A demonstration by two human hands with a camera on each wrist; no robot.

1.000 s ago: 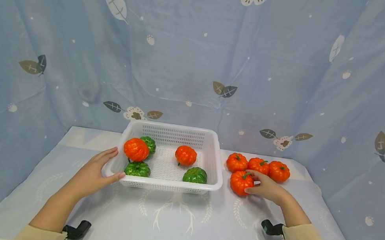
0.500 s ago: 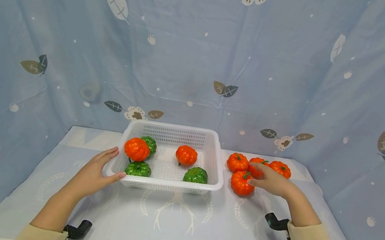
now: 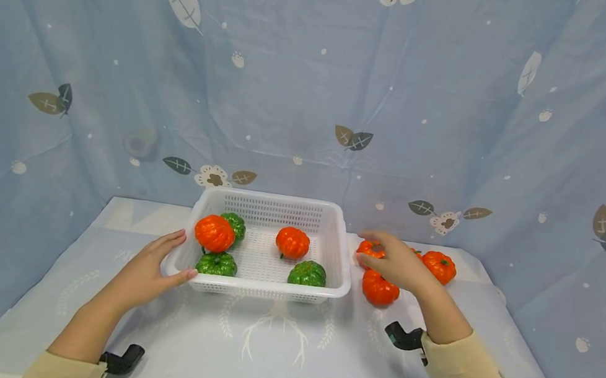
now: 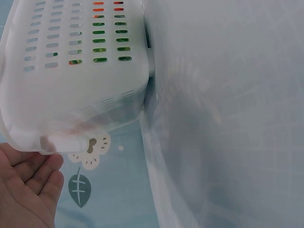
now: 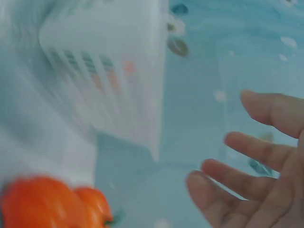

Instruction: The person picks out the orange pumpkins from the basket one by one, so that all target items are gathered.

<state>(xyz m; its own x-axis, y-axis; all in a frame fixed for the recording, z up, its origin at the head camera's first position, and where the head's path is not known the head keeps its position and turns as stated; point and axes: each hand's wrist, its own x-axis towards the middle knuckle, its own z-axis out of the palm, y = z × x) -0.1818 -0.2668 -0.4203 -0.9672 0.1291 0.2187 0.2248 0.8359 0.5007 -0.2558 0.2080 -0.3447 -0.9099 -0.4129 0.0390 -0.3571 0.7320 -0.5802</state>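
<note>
In the head view my left hand (image 3: 150, 271) rests at the left end of a white plastic basket (image 3: 264, 284), thumb at the front rim and fingers along the side. The left wrist view has the fingers relaxed just under the basket's rim. Inside lie two orange pumpkins (image 3: 292, 243) and three green pumpkins (image 3: 307, 274). My right hand (image 3: 398, 262) is spread over a group of orange pumpkins (image 3: 379, 289) right of the basket, holding nothing. Its fingers partly cover the back-left pumpkin (image 3: 370, 248), and the palm hides most of another behind.
One more orange pumpkin (image 3: 439, 267) sits at the right end of the group. A pale patterned cloth covers the table (image 3: 272, 360), and a blue printed curtain (image 3: 292, 88) stands behind it. A black wrist mount (image 3: 404, 336) sticks out from the right sleeve.
My right hand has let go of the front orange pumpkin, lifted off it, and moved left and back over the back-left pumpkin. The left hand and the basket have stayed put.
</note>
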